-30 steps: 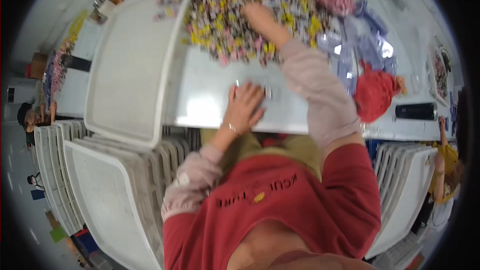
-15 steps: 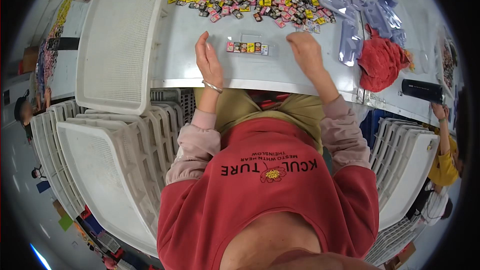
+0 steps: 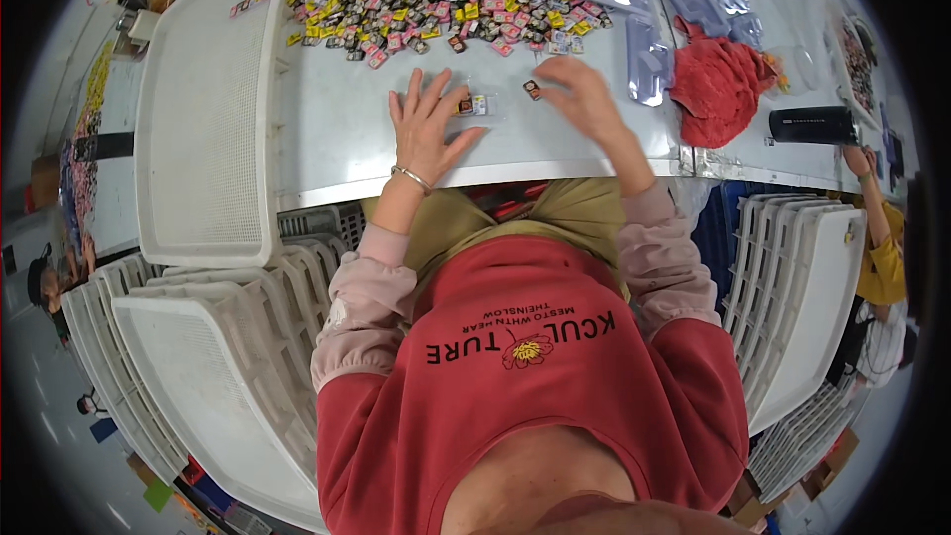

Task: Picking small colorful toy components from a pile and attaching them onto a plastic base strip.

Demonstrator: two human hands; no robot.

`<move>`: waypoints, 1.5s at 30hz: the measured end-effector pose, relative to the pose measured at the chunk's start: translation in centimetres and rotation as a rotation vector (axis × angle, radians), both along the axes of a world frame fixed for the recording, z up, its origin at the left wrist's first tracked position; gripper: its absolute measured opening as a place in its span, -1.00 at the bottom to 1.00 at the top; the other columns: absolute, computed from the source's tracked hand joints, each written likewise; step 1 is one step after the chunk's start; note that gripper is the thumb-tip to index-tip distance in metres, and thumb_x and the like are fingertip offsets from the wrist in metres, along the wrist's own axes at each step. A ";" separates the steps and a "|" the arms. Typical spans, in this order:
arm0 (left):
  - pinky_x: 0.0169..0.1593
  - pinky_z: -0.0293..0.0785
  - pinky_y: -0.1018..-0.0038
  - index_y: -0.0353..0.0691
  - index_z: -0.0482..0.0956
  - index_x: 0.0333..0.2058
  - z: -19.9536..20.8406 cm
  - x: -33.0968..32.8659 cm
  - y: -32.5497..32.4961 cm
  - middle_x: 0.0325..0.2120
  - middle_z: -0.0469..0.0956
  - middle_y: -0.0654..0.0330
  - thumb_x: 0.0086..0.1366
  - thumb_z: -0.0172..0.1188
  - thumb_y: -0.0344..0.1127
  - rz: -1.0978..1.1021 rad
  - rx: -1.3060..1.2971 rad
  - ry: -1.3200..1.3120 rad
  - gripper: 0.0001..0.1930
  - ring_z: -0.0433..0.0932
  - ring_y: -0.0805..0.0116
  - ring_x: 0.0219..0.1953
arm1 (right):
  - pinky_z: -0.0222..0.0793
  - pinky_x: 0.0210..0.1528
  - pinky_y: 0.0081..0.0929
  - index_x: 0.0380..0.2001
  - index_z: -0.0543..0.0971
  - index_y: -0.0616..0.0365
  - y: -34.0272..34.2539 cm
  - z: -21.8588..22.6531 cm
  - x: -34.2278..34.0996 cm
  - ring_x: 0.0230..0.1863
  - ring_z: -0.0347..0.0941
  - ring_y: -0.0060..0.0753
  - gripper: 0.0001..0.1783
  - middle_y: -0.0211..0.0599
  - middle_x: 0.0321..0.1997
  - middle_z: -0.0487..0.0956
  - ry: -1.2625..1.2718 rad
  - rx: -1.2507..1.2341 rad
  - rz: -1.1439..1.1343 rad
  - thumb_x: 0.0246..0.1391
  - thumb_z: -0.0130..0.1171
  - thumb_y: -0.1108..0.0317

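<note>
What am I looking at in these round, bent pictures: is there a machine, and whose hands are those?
No machine shows at work here: these are one person's bare hands. Every picture comes from a wide fisheye camera worn on that person's head, looking down, so straight edges bend.

On the pale, smooth table lie a heap of small yellow, pink and black pieces, translucent lilac plastic parts and a crumpled red cloth. A large white mesh-bottomed plastic tray sits at the left.

The left hand spreads over a small clear plastic case with pieces in it. A small dark piece is at the right hand's thumb; whether it is gripped, I cannot tell.
</note>
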State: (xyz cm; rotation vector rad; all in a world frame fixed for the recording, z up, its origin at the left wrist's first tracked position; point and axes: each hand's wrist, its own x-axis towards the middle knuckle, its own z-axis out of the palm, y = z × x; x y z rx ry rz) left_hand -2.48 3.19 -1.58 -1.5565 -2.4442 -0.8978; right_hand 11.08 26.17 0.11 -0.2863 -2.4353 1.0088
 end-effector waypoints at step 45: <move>0.23 0.01 -0.09 0.04 0.54 -0.05 0.8 0.0 0.7 0.09 0.39 0.29 0.02 0.34 -0.10 -0.066 0.036 -0.001 -0.53 0.20 0.09 0.22 | 0.34 -0.39 -0.67 -0.08 0.54 0.12 -3.3 0.3 -1.9 -0.44 0.46 -0.64 -0.68 -0.49 -0.43 0.49 -0.297 -1.014 0.043 0.05 0.18 0.46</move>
